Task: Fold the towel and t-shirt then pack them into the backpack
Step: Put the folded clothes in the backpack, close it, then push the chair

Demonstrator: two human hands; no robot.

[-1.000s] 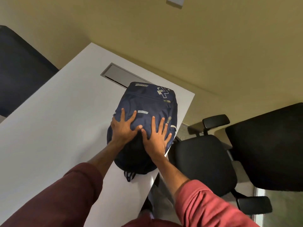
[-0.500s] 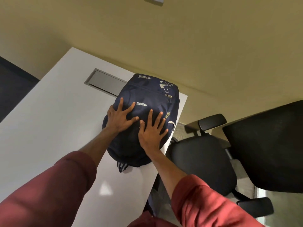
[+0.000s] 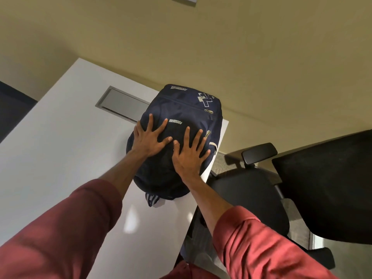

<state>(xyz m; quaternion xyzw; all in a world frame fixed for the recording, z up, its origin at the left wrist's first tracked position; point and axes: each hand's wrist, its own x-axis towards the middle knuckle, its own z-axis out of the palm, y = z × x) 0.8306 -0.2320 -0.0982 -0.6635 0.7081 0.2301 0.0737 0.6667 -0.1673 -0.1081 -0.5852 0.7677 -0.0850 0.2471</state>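
Note:
A navy backpack (image 3: pixel 181 105) with white lettering lies flat on the white table (image 3: pixel 60 148), near its far right corner. Its zips look closed. My left hand (image 3: pixel 150 138) presses on the pack's middle with fingers spread and straight. My right hand (image 3: pixel 189 154) lies flat beside it, on the pack's right side, fingers spread too. A striped strap end (image 3: pixel 152 199) pokes out from under the pack's near end. No towel or t-shirt shows anywhere.
A grey cable hatch (image 3: pixel 122 105) is set into the table just left of the backpack. A black office chair (image 3: pixel 251 194) stands close against the table's right edge, and a second black chair back (image 3: pixel 330 188) is further right. A beige wall lies behind.
Both hands stay flat on the backpack. The view has drifted slightly, so the pack and table sit a little higher and more to the left in frame.

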